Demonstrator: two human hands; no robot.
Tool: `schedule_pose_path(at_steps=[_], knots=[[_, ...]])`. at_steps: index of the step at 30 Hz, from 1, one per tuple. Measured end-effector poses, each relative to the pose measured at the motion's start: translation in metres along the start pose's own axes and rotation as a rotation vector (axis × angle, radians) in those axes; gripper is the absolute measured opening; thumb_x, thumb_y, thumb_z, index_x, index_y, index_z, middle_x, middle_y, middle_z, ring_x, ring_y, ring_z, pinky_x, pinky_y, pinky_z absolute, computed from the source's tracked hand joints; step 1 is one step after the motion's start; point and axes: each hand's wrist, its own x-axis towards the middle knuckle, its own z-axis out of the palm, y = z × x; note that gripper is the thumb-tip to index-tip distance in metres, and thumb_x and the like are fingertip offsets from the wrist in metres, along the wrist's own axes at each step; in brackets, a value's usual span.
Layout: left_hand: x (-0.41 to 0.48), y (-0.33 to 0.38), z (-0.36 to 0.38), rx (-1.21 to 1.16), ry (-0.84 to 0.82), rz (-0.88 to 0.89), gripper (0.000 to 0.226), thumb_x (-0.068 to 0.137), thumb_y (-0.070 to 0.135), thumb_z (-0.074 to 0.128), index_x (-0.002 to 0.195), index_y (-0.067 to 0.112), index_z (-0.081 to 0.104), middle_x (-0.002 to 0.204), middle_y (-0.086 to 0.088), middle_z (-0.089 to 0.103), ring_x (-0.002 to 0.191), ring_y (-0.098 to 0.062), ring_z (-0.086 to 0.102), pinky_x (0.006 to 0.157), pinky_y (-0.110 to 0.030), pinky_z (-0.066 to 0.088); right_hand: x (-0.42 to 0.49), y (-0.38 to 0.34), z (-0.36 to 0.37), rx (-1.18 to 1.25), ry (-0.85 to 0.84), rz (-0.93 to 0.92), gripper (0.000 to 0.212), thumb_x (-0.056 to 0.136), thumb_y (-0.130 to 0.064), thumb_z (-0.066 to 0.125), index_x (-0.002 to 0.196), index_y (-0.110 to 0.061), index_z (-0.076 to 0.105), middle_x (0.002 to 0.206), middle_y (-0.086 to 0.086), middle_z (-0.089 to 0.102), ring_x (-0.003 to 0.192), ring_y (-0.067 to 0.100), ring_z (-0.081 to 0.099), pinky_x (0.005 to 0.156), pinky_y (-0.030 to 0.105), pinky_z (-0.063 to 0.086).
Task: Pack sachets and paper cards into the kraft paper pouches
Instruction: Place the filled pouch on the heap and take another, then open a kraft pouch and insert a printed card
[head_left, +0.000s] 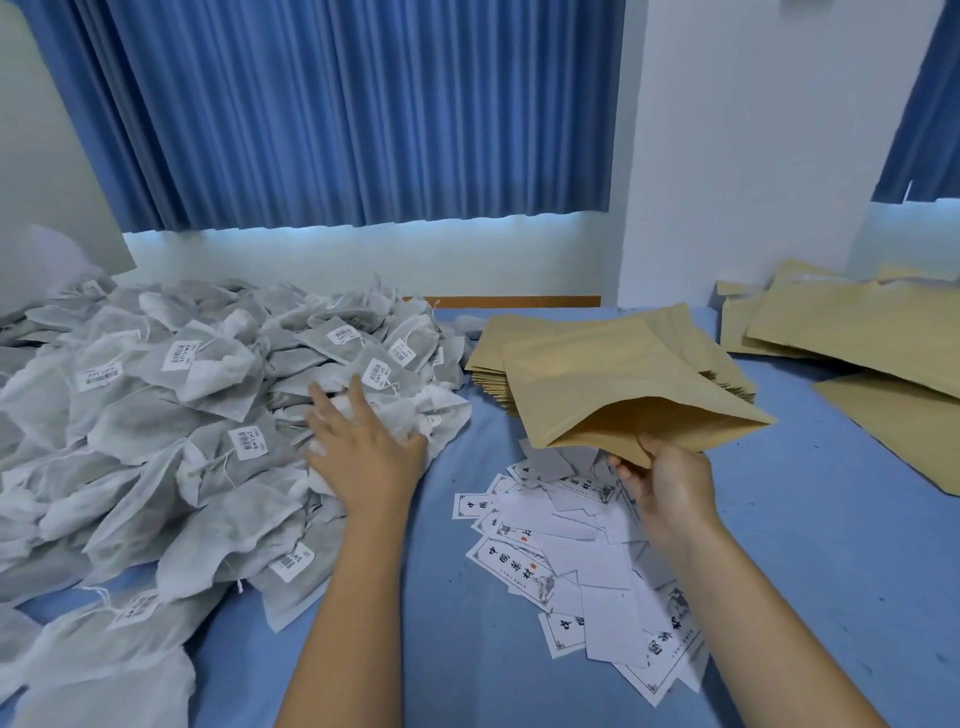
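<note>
A big heap of white mesh sachets (171, 415) with barcode labels covers the left of the blue table. My left hand (363, 447) lies on the heap's right edge, fingers spread over a sachet (415, 415). My right hand (670, 483) pinches the lower lip of an open kraft paper pouch (613, 389), holding it above the table with its mouth facing me. White paper cards (571, 561) with black printed characters lie scattered under and in front of that hand.
A stack of flat kraft pouches (488, 358) sits behind the held pouch. More kraft pouches (857, 332) lie spread at the far right. Blue curtains and a white wall close off the back. The blue table surface (805, 519) shows between the piles.
</note>
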Motion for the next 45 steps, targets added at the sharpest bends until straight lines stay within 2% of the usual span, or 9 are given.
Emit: schedule_pose_path(at_steps=[5, 12, 18, 23, 27, 33, 37, 41, 45], knots=[[0.007, -0.002, 0.011, 0.35, -0.232, 0.134, 0.094, 0.066, 0.076, 0.059, 0.145, 0.04, 0.021, 0.146, -0.006, 0.031, 0.128, -0.031, 0.036, 0.098, -0.049, 0.034, -0.001, 0.001, -0.001, -0.012, -0.01, 0.008, 0.019, 0.095, 0.002, 0.046, 0.079, -0.002, 0.056, 0.063, 0.011, 0.06, 0.048, 0.021, 0.053, 0.043, 0.021, 0.047], [-0.004, 0.007, 0.01, 0.195, -0.034, 0.173, 0.052, 0.074, 0.046, 0.069, 0.121, 0.033, 0.052, 0.112, -0.005, 0.055, 0.107, -0.029, 0.049, 0.092, -0.047, 0.034, 0.002, 0.003, -0.002, -0.011, -0.001, -0.017, 0.021, 0.095, 0.002, 0.043, 0.077, -0.003, 0.055, 0.059, 0.011, 0.06, 0.048, 0.02, 0.052, 0.041, 0.02, 0.045], [-0.017, 0.026, -0.016, -0.761, 0.202, 0.368, 0.043, 0.064, 0.01, 0.078, 0.103, 0.02, 0.064, 0.098, -0.01, 0.055, 0.094, -0.029, 0.052, 0.081, -0.036, 0.043, 0.006, 0.0, -0.006, 0.005, 0.017, -0.051, 0.02, 0.095, -0.001, 0.044, 0.078, -0.005, 0.056, 0.054, 0.004, 0.063, 0.042, 0.013, 0.055, 0.039, 0.018, 0.044], [-0.039, 0.045, -0.048, -1.646, -0.591, 0.062, 0.064, 0.042, 0.03, 0.077, 0.101, 0.007, 0.069, 0.074, 0.001, 0.067, 0.065, -0.012, 0.063, 0.058, -0.025, 0.05, 0.006, 0.0, -0.002, -0.03, -0.054, -0.154, 0.018, 0.096, -0.002, 0.047, 0.08, -0.006, 0.055, 0.05, 0.0, 0.061, 0.039, 0.011, 0.054, 0.038, 0.018, 0.042], [-0.057, 0.078, -0.056, -1.129, -1.133, 0.205, 0.045, 0.046, 0.028, 0.072, 0.087, 0.01, 0.069, 0.077, -0.002, 0.07, 0.069, -0.012, 0.064, 0.064, -0.022, 0.049, 0.01, 0.005, -0.002, -0.29, -0.063, -0.218, 0.033, 0.091, 0.001, 0.047, 0.062, -0.015, 0.049, 0.051, -0.003, 0.053, 0.046, 0.011, 0.047, 0.044, 0.019, 0.037], [-0.065, 0.128, -0.053, -0.895, -0.862, 0.198, 0.015, 0.064, 0.028, 0.055, 0.074, 0.018, 0.063, 0.067, 0.001, 0.059, 0.069, -0.02, 0.055, 0.064, -0.03, 0.041, 0.011, 0.003, -0.011, -0.594, -0.006, -0.356, 0.032, 0.091, 0.002, 0.043, 0.065, -0.017, 0.045, 0.057, -0.004, 0.048, 0.053, 0.012, 0.046, 0.045, 0.02, 0.036], [-0.062, 0.147, -0.047, -0.531, -0.488, 0.286, 0.021, 0.077, 0.035, 0.056, 0.088, 0.018, 0.062, 0.088, -0.005, 0.064, 0.087, -0.029, 0.058, 0.064, -0.03, 0.035, 0.002, 0.006, -0.004, -0.692, -0.067, -0.448, 0.026, 0.094, -0.01, 0.048, 0.116, -0.024, 0.048, 0.084, -0.004, 0.06, 0.07, 0.014, 0.055, 0.05, 0.017, 0.038], [-0.071, 0.173, -0.039, -0.048, -0.204, 0.519, 0.023, 0.088, 0.029, 0.053, 0.108, 0.02, 0.062, 0.109, -0.003, 0.063, 0.1, -0.026, 0.061, 0.072, -0.029, 0.039, -0.012, 0.015, 0.002, -0.697, -0.167, -0.42, 0.027, 0.089, 0.006, 0.044, 0.082, -0.019, 0.045, 0.06, -0.004, 0.048, 0.053, 0.012, 0.045, 0.038, 0.008, 0.03], [-0.046, 0.171, -0.035, 0.251, -0.29, 0.637, 0.012, 0.095, 0.023, 0.044, 0.104, 0.021, 0.052, 0.106, -0.006, 0.055, 0.11, -0.026, 0.055, 0.083, -0.029, 0.043, -0.018, 0.015, 0.008, -0.505, -0.331, -0.322, 0.065, 0.093, 0.009, 0.035, 0.133, -0.042, 0.035, 0.05, -0.007, 0.057, 0.038, 0.01, 0.053, 0.041, 0.022, 0.045]])
